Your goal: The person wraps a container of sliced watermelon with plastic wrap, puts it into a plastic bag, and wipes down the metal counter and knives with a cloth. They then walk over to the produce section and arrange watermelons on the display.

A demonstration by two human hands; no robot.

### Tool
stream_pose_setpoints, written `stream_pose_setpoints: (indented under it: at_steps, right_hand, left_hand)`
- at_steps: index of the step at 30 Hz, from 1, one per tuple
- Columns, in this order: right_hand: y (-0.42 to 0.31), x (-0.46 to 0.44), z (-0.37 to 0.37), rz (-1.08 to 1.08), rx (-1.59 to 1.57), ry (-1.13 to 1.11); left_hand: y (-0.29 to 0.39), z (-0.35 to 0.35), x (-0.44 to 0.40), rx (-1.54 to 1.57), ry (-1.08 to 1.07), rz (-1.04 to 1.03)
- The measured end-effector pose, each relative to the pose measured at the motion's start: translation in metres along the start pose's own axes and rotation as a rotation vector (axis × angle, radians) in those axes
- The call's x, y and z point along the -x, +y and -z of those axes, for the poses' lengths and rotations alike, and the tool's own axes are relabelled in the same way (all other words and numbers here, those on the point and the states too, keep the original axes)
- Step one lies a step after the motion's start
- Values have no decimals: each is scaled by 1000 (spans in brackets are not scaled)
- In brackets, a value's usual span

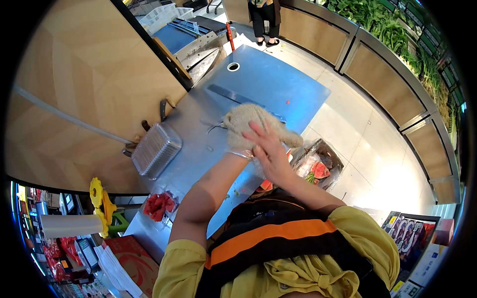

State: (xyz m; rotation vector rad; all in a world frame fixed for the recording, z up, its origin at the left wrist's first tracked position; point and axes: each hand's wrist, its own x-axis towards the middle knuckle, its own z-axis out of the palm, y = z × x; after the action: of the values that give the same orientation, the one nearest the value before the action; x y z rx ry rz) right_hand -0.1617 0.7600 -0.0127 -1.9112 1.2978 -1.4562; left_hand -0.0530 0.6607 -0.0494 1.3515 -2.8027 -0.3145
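Observation:
A beige fuzzy cloth [248, 121] lies bunched over the blue-grey metal table, beside a long flat dark blade [229, 94]. My left hand [242, 152] reaches in under the cloth; a clear plastic glove cuff shows at its wrist and its fingers are hidden. My right hand [268, 155] is bare, its fingers spread apart, and it touches the cloth's near right side, crossing close to the left wrist. What lies beneath the cloth cannot be seen.
Clear plastic containers [156, 150] stand at the table's left edge. Red fruit pieces [159, 205] sit nearer me. A crate [338, 159] with cut watermelon [321, 170] is at the right. Another person [264, 22] stands beyond the table. Vegetable shelves [380, 22] line the right.

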Motion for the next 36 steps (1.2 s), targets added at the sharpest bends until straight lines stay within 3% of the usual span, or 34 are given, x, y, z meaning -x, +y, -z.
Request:
stream_pose_setpoints:
  at_steps: [1,3,5,7,9,10,13,16,18,23,24,25,26,27,28,30,34,36]
  right_hand:
    - [-7,9,2,-27,-88,-45]
    - [-5,25,7,-50,-178,-87]
    - [27,47,21,-542,-939,-431]
    - [59,53,46,-477,-1602,-271]
    - [-1,13,88,-669,-1741,143]
    - [-6,11,93,-684,-1702,193]
    - [17,58,54,-688,-1442,60]
    - [23,42,54,-643,-1305,25]
    - [31,17,64,-559,-1211,83]
    - [17,-13,33,-428,-938,323]
    - [-11,-27,35,-293,-361,227]
    - [-14,-38,32,-177,-122,159]
    - [-16,-49,29,-51,115,123]
    - [-10,-45,25,-51,108,125]
    - [-6,-40,23,-64,190,50]
    - [0,-34,27,-64,277,-34]
    - [-3,-35,36,60,523,-143]
    - [-12,-42,45,120,578,-148]
  left_hand:
    - [4,14,1,-2,3,-4]
    - [10,39,1,-262,762,4]
    - [5,57,-7,-245,722,75]
    - [9,73,-6,-224,675,152]
    - [17,84,3,-169,658,156]
    - [19,83,7,-172,652,156]
    - [23,83,7,-182,710,127]
    - [30,80,19,-241,773,139]
    - [37,94,24,-113,651,267]
    - [56,79,28,-187,694,169]
    - [61,70,27,-186,673,109]
    - [60,61,24,-191,667,117]
    - [57,55,17,-413,663,225]
    - [53,50,14,-632,650,330]
    - [51,52,15,-634,648,331]
    - [47,60,16,-179,777,248]
    - [44,85,44,-94,575,343]
    - [27,89,47,550,729,241]
